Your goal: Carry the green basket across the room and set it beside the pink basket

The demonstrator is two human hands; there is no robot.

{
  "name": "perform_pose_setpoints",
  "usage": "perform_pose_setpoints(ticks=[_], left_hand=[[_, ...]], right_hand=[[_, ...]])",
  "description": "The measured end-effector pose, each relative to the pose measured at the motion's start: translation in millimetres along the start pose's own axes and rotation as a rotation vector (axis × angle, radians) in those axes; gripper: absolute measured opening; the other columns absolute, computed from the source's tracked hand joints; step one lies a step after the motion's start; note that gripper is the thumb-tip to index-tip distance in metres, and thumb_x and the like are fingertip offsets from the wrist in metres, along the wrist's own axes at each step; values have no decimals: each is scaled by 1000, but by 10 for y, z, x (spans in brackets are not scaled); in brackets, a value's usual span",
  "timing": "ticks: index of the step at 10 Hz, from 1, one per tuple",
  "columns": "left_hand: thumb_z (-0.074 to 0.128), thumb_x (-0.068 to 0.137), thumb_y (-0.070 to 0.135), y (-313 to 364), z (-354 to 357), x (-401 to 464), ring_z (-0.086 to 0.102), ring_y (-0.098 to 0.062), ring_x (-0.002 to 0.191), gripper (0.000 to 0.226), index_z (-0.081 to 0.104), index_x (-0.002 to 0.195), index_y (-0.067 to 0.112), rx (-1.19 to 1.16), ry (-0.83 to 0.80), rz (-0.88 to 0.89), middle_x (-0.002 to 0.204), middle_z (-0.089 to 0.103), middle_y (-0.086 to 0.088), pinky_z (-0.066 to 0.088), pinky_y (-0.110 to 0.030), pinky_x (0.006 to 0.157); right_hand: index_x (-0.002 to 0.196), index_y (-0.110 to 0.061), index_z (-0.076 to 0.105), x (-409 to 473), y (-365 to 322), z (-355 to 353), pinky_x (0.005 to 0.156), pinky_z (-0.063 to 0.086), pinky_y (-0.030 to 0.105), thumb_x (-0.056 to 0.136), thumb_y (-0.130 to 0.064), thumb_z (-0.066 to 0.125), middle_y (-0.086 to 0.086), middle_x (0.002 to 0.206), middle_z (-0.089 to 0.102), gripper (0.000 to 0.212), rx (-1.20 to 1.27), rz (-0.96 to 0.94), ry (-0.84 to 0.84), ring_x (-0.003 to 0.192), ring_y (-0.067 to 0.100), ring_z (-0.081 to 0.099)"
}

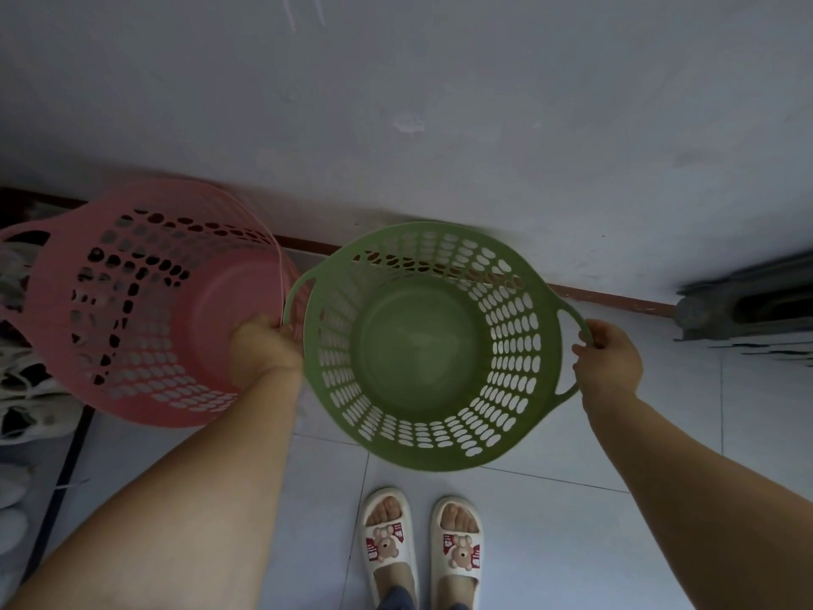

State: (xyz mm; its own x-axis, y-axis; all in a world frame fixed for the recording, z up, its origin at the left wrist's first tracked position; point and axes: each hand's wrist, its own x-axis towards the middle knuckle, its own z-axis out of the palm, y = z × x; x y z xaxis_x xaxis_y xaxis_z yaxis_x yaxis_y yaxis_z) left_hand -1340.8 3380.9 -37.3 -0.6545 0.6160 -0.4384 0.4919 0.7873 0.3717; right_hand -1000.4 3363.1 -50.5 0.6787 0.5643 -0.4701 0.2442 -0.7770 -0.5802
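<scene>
The perforated green plastic basket [433, 345] sits hemmed in: the perforated pink plastic basket [149, 301] crowds it at nine o'clock, possibly touching, and the grey wall [440, 103] blocks twelve. Bare pale floor tiles [660, 433] lie open from three to six o'clock.

Two baskets [433, 345], two slippers [389, 543], perhaps shoes [26, 402].

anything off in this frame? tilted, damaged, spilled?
Nothing spilled or broken. The green basket is empty and upright, with the left hand and right hand each on a side handle. The pink basket beside it seems to lean, mouth toward the camera, possibly just wide-angle distortion.
</scene>
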Motion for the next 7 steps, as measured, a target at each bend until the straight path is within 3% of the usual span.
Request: perform_pose_setpoints(ticks=[3,6,7], left_hand=[[51,90,14,-19,-32,-3,62,-41,106,28,68,111,7,38,-21,-17,118,63,-25,51,-43,91],[53,91,20,-5,-52,17,61,-41,106,30,67,113,6,83,-58,15,119,62,-26,50,-43,91],[56,89,26,16,-88,-42,56,-41,113,38,60,120,4,188,-83,25,128,55,-25,47,-45,95]], right_hand=[[116,-14,60,40,-60,-15,83,51,38,85,8,40,12,113,65,42,-117,-18,18,96,27,61],[124,-12,55,-40,-97,-69,78,46,33,88,4,39,13,119,64,43,-190,-92,-18,93,26,60],[139,-13,37,-126,-143,-103,94,45,41,91,-10,47,14,136,53,50,-233,-68,-64,116,33,55]])
